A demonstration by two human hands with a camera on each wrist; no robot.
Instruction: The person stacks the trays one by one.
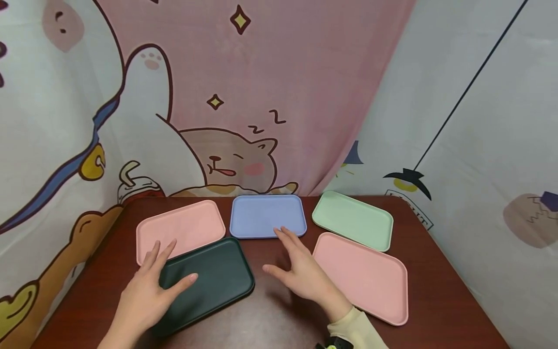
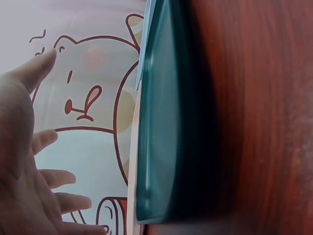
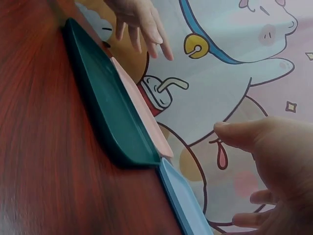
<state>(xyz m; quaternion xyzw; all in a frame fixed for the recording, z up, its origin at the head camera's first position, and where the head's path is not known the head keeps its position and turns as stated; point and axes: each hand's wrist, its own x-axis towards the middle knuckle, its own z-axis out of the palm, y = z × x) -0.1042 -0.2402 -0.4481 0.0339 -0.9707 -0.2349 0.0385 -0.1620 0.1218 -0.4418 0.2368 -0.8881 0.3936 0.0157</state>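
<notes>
My left hand (image 1: 146,291) hovers over the left part of a dark green tray (image 1: 213,278), fingers spread and holding nothing. In the right wrist view that hand (image 3: 139,22) shows above the tray, apart from it. My right hand (image 1: 302,274) is held above the table between the dark green tray and a pink tray (image 1: 364,278) at the right, its fingers extended and nothing in them. Its fingertips overlap the lower edge of a blue tray (image 1: 266,215) in the head view. Another pink tray (image 1: 180,225) lies behind the dark green one, partly covered by my left fingers.
A light green tray (image 1: 355,218) sits at the back right, behind the right-hand pink tray. All the trays rest on a dark reddish-brown wooden table (image 1: 440,291). A curtain with cartoon animals (image 1: 283,63) hangs directly behind the table's far edge.
</notes>
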